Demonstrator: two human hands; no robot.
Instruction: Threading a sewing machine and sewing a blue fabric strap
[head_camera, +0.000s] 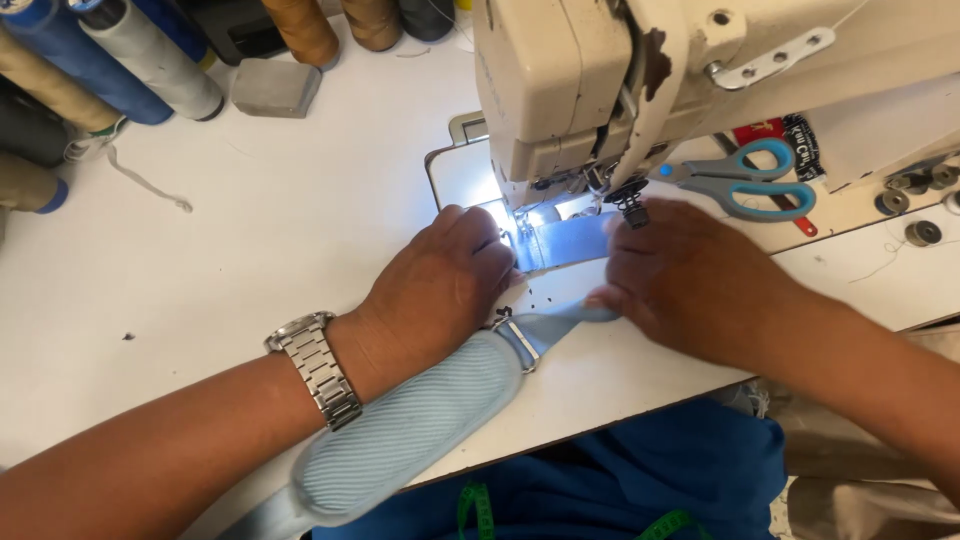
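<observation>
Light blue strap (562, 243) lies flat under the sewing machine (600, 90) needle, its ribbed padded part (410, 430) trailing off the white table (250, 230). Left hand (440, 285) and right hand (690, 280) both press it down, fingers flat, nothing gripped. Thread spools (110, 60) and scissors (745, 180) sit nearby.

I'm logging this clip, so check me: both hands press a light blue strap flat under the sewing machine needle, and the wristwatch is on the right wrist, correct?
Not quite. The head view shows the metal wristwatch on the left wrist, not the right. The rest stands: the left hand and right hand press the light blue strap flat under the sewing machine needle.
</observation>
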